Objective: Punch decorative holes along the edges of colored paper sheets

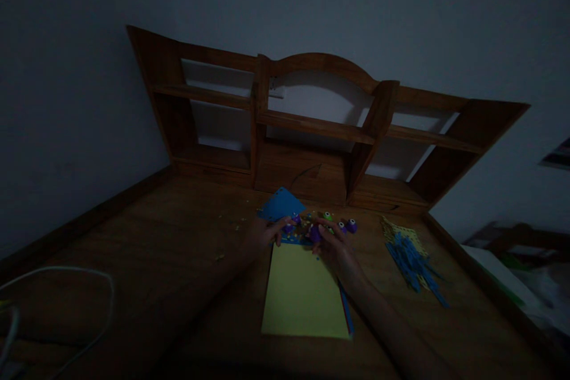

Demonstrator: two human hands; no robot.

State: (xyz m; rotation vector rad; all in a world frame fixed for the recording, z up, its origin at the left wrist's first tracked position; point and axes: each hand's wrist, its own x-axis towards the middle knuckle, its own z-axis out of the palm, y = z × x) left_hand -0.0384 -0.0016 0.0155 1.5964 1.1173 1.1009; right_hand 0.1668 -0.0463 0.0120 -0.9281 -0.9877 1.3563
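Holding a purple piece [315, 233] in the right hand [333, 242], thumb and fingers pinching it, just past the far edge of a yellow sheet [305, 291]. Left hand [263, 236] on the left side: index finger and thumb spread apart, index reaching to small purple figures [288, 228]; touching or not, cannot tell, too dark. Yellow sheet lies flat on the wooden desk [178, 237], near centre, blue and red edges showing under its right side. Blue sheet [280, 205] on the far side, behind the left hand. Paper bits scattered between the hands. Green figure [328, 215] far of the right hand, two more purple figures [351, 225] to its right. Well apart at right: blue strips [412, 261] over yellow perforated paper [416, 237]. Wooden shelf [312, 124] along the far side; white cable [66, 269] near left.
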